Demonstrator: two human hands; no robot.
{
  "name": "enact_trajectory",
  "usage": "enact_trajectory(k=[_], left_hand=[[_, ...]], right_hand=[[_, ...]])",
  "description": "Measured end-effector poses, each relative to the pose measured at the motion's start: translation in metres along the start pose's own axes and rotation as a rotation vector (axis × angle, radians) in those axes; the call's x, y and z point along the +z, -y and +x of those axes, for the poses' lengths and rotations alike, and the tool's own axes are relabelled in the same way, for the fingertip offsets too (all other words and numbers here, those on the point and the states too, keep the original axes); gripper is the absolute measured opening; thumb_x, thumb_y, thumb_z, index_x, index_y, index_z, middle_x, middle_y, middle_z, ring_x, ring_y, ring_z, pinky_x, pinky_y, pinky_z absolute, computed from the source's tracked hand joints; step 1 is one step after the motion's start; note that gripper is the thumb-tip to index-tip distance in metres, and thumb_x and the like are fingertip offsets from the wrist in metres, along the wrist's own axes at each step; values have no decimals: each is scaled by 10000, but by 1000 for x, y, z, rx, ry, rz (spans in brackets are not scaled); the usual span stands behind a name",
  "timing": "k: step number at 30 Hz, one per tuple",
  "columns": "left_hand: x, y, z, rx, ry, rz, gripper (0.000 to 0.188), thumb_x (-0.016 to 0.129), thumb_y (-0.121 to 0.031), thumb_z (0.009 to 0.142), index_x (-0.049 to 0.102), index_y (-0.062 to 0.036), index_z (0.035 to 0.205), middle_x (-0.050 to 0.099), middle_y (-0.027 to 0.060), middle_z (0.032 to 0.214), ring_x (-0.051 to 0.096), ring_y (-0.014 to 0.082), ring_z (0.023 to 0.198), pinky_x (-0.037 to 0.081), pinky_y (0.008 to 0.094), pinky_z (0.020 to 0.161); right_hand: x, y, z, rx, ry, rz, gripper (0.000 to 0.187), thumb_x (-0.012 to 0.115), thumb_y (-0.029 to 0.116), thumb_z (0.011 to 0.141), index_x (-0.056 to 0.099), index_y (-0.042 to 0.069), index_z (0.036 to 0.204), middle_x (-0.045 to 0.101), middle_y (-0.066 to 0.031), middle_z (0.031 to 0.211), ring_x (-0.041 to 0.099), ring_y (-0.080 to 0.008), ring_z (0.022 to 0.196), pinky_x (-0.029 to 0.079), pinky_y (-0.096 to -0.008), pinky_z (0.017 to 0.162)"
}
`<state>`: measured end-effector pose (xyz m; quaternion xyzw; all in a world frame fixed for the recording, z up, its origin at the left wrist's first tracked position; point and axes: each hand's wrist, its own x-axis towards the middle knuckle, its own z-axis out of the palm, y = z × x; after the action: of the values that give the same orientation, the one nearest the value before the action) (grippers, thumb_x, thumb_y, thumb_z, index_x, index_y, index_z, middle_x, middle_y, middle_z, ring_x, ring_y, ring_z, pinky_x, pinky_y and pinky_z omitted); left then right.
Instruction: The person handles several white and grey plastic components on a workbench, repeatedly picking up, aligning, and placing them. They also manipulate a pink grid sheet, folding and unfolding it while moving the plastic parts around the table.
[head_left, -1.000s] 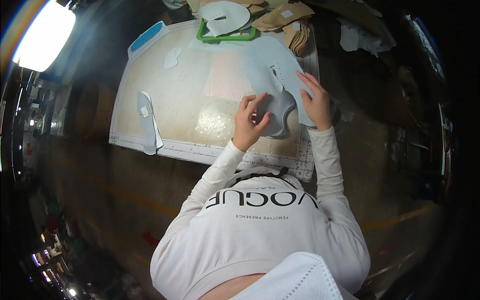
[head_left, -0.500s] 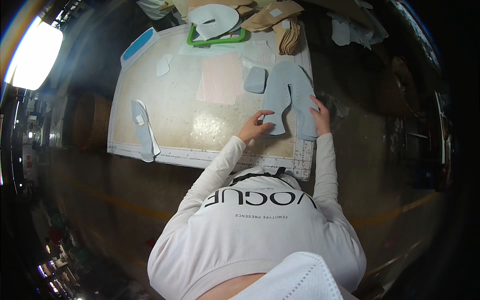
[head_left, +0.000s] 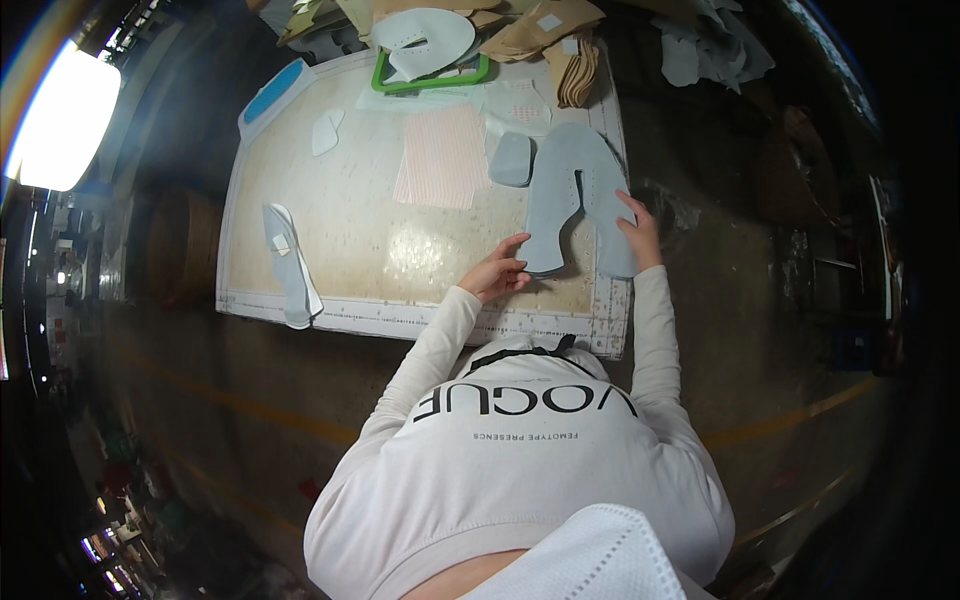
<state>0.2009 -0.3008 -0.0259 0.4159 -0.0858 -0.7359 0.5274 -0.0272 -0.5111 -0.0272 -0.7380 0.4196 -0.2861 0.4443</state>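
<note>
A stack of light blue-grey, U-shaped shoe-upper pieces (head_left: 553, 190) lies at the right side of the table, its two legs toward me and a slot with small holes in its middle. My left hand (head_left: 494, 274) is at the outer edge of the left leg, open, fingers apart and fingertips against the edge. On the other side, my right hand (head_left: 643, 235) grips the outer edge of the right leg, thumb and forefinger showing on top; its other fingers are partly hidden. Beside the stack sits a small pile of rounded blue-grey pieces (head_left: 511, 160).
Pink-striped sheets (head_left: 441, 155) lie mid-table (head_left: 350, 235). A green tray (head_left: 380, 76) at the back bears a white U-shaped piece (head_left: 440, 35); tan pieces (head_left: 572, 78) are stacked beside it. Narrow grey-white pieces (head_left: 288, 265) lie at the left, near small white pieces (head_left: 325, 132).
My left hand has drawn back slightly left and toward me, from on top of the left leg to its edge. The right hand stays at the right edge. The legs' edges look more even.
</note>
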Motion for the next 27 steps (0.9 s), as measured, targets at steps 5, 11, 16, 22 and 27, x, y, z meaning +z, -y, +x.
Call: enact_trajectory(k=[5,11,16,22,27], left_hand=[[12,16,-4,258,-412,844,474,634,-224,860,444,-144,1287,673,95,755,657,208,665,521,313,652],[-1,-2,-11,477,-553,1095,251,659,-223,853,627,-75,1053,686,77,757,662,153,627,514,272,610],[-45,-61,-26,596,-746,1056,216,627,-192,866,640,-81,1051,684,83,782,667,154,653,522,272,620],[-130,-144,-32,837,-1132,1035,401,694,-198,767,576,-88,1134,641,138,958,643,249,848,514,351,764],[-190,-223,-21,664,-1484,1113,758,769,-275,675,394,-98,1309,500,213,1193,524,340,1100,440,415,935]], right_hand=[[25,35,-16,-50,-228,-690,603,637,191,820,433,191,1387,431,-145,1361,353,-399,1285,366,-508,1009],[92,86,-24,-419,-167,-624,617,557,371,904,344,143,1437,324,-147,1465,206,-434,1368,309,-523,1050],[140,79,-37,-203,92,-815,600,497,402,921,334,164,1448,168,-109,1546,111,-402,1408,138,-555,1117],[141,62,-39,-291,35,-740,576,511,374,905,380,167,1426,184,-102,1544,128,-379,1412,102,-528,1132],[139,67,-39,-276,37,-716,592,558,331,866,400,172,1414,194,-99,1542,138,-378,1410,111,-529,1131]])
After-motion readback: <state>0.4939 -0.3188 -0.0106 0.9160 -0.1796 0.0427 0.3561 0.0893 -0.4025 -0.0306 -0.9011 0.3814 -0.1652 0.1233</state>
